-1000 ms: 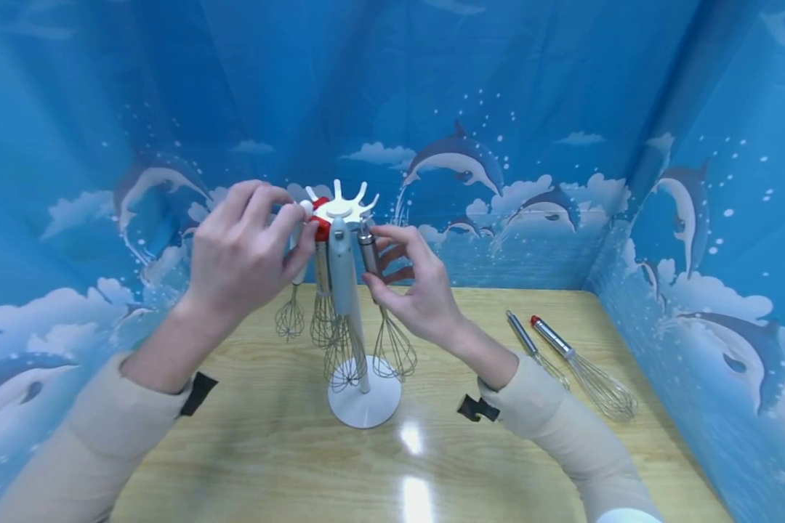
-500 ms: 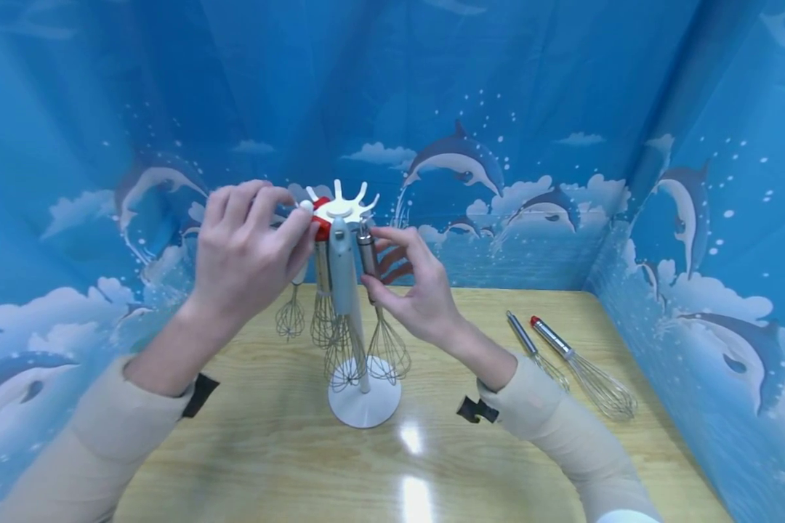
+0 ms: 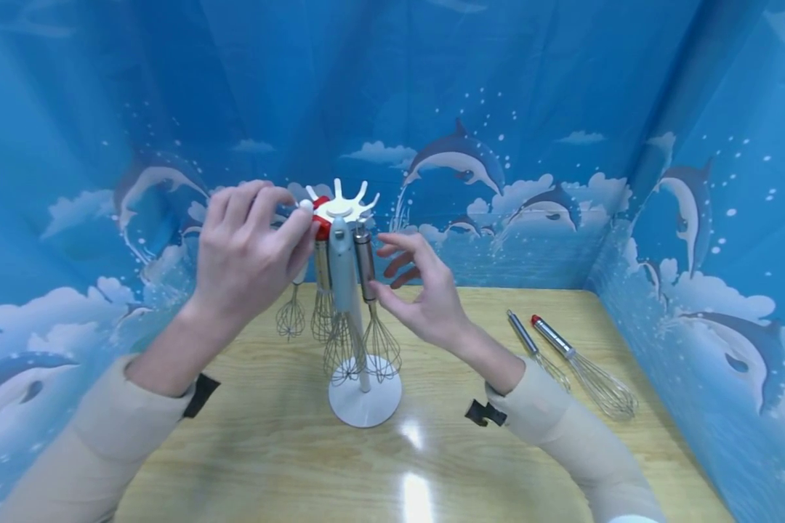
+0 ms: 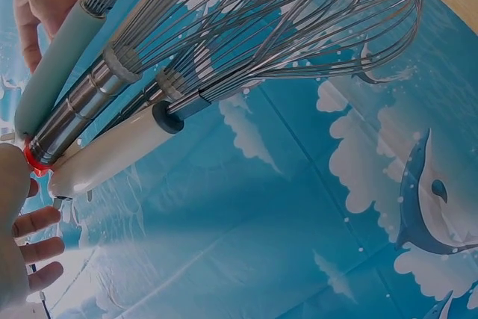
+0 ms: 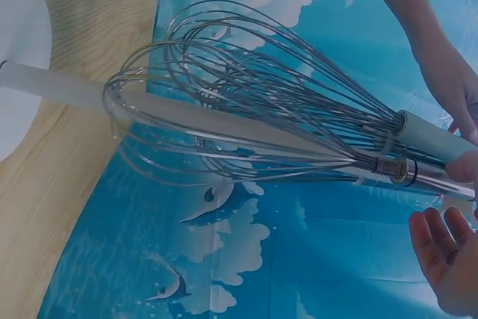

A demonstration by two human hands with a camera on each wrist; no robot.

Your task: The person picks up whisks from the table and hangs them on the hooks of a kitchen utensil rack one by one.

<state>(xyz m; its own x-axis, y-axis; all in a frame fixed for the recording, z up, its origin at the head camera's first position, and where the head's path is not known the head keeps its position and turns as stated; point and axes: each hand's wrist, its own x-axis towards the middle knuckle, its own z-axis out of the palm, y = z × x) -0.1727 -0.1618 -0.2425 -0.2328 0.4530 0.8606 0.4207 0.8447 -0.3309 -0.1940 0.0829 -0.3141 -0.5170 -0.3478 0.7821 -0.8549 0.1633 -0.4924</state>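
Observation:
A white whisk stand (image 3: 364, 408) with a round base and a ring of prongs at its top holds several hanging whisks. My left hand (image 3: 238, 254) pinches at a white prong tip on the left of the ring between thumb and index finger. Beside the pole hangs a steel-handled whisk (image 3: 365, 265); the thumb of my right hand (image 3: 428, 298) is at its handle, the other fingers spread away. A pale blue-handled whisk (image 3: 343, 280) hangs at the front. Left of it are a red-ended steel whisk (image 3: 323, 265) and a white-handled whisk (image 4: 112, 155).
On the wooden table (image 3: 248, 450), a small steel whisk (image 3: 523, 334) and a larger red-ended whisk (image 3: 582, 367) lie at the right. Blue dolphin-print curtains (image 3: 497, 73) stand behind and at both sides.
My right hand has loosened its fingers from the steel whisk's handle and drawn slightly right. That whisk has swung left to hang more upright. The left hand stays nearly still.

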